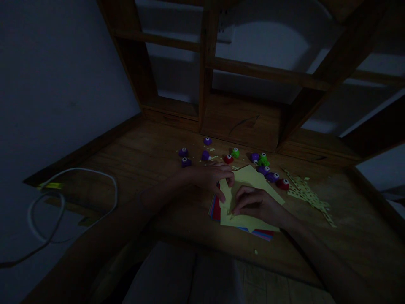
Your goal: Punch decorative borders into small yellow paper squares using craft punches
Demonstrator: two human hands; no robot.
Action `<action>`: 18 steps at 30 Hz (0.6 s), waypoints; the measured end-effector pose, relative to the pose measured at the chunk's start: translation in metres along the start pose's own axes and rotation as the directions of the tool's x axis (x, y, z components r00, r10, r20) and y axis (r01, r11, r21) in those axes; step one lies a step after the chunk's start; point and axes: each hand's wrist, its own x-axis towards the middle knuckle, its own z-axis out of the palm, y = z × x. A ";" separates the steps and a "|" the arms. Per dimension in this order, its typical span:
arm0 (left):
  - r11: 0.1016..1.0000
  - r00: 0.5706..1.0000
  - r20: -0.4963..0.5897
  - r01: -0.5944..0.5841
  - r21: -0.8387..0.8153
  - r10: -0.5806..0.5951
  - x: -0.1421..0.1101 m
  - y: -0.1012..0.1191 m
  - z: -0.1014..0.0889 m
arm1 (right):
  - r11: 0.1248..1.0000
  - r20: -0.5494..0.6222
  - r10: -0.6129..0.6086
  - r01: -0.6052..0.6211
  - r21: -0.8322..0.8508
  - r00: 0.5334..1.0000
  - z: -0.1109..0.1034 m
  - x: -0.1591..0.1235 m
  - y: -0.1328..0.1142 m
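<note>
My left hand (pixel 212 176) curls its thumb and fingers around a narrow piece of yellow paper (pixel 225 192). Close beside its lower end, my right hand (pixel 257 204) is closed in a pinch; whatever lies between the fingertips is too small and dark to make out. Both hands are over a stack of coloured paper (pixel 215 209), with yellow sheets (pixel 249 177) on top and red, blue and pink edges showing below. Small paper punches lie just beyond the hands, among them a red punch (pixel 228 159), a green punch (pixel 235 152) and a purple punch (pixel 205 156).
Yellow paper strips full of punched holes (pixel 308 194) are heaped at the right. Tiny yellow cut-outs (pixel 217 158) are scattered among the punches. A wooden shelf unit (pixel 240 120) stands along the back of the wooden table (pixel 126 147). A white cable (pixel 115 185) loops at the left. The light is dim.
</note>
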 end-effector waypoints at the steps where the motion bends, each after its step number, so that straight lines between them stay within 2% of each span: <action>1: 1.000 1.000 -0.011 -0.003 0.009 0.004 0.000 0.001 0.001 | 1.000 0.005 0.005 -0.005 0.002 1.000 0.000 0.000 0.000; 6: 0.994 0.994 -0.107 0.014 0.105 -0.003 0.001 0.008 0.010 | 1.000 0.006 -0.014 0.014 0.002 1.000 -0.001 -0.001 0.003; 11: 0.976 0.988 -0.154 0.029 0.214 0.005 0.006 0.009 0.019 | 1.000 -0.018 -0.023 0.023 -0.008 1.000 -0.004 -0.002 0.004; 15: 0.979 0.992 -0.123 0.017 0.201 0.008 0.006 0.009 0.016 | 0.999 -0.072 0.035 -0.038 -0.039 0.997 -0.004 -0.001 0.000; 18: 0.984 0.996 -0.088 0.030 0.176 -0.015 0.004 0.010 0.012 | 0.998 -0.068 0.032 -0.035 -0.046 0.997 -0.002 0.001 -0.003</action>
